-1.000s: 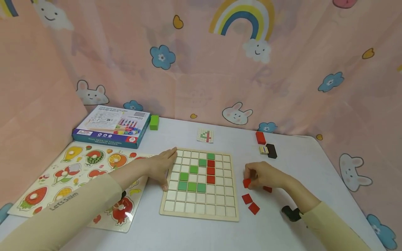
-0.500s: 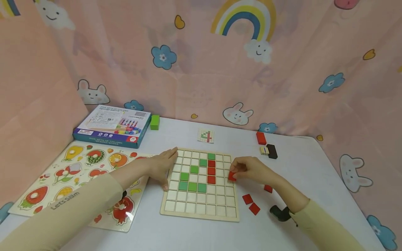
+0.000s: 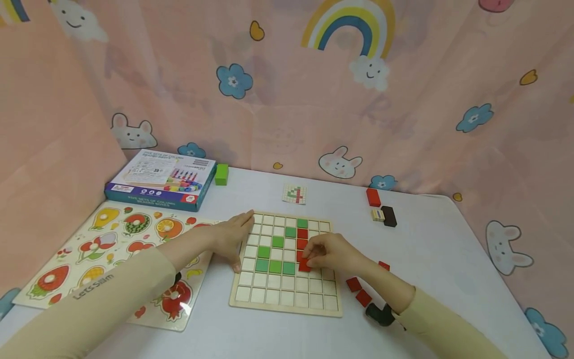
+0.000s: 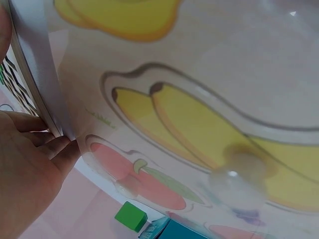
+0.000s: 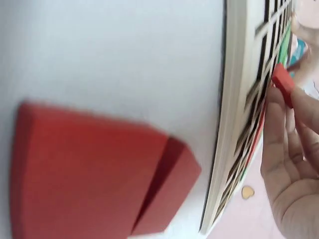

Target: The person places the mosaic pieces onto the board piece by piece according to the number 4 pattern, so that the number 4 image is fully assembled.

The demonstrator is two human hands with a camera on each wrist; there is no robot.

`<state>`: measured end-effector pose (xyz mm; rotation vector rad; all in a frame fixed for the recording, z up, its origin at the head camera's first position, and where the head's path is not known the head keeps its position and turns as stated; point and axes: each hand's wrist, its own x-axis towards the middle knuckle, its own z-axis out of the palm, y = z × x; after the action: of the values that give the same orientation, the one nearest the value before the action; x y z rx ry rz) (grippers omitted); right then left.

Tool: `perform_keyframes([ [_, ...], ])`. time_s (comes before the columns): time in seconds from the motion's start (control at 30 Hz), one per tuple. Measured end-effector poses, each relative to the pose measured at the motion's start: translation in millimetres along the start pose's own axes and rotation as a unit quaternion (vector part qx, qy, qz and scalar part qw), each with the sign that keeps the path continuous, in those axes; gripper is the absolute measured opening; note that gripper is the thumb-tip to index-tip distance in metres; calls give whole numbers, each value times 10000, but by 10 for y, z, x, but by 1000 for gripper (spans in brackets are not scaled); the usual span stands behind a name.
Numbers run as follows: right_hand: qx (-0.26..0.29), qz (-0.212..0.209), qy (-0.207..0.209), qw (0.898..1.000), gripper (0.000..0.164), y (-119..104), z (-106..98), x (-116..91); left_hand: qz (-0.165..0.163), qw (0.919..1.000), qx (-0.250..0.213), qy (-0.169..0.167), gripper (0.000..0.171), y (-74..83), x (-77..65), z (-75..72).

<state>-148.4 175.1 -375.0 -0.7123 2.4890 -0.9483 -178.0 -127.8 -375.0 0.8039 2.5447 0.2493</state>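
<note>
My right hand pinches a red square tile between thumb and fingers, over the wooden grid board. The tile is just below a column of red tiles, whose lowest one is partly covered by my fingers. In the right wrist view, the pinched red tile shows tilted close over the grid. At the board's left edge, my left hand rests with its fingers stretched along the frame. Green tiles form a bent line on the grid, with another at the top of the red column.
Loose red tiles lie right of the board. Behind it is a small pattern card. A fruit puzzle board, a boxed toy and a green block are at left. Red and black blocks stand back right.
My right hand has picked up a red tile from the table right of the board and carried it left over the grid. My left hand stays at the board's edge.
</note>
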Motion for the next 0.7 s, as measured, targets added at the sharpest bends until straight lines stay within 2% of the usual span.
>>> perform_keyframes([
  [0.27, -174, 147, 51, 9997, 6, -34, 110, 21, 20, 10000, 10, 32, 133, -6, -7, -3],
  [0.5, -358, 43, 64, 9993, 6, -40, 127, 34, 6, 10000, -39, 24, 133, -3, -9, -7],
  [0.6, -460, 14, 45, 9989, 6, -41, 81, 8, 3, 10000, -30, 15, 133, -1, -3, -8],
  [0.7, -568, 48, -51, 9984, 8, -9, -49, -60, -12, 10000, 10, -3, 133, 1, 1, -10],
])
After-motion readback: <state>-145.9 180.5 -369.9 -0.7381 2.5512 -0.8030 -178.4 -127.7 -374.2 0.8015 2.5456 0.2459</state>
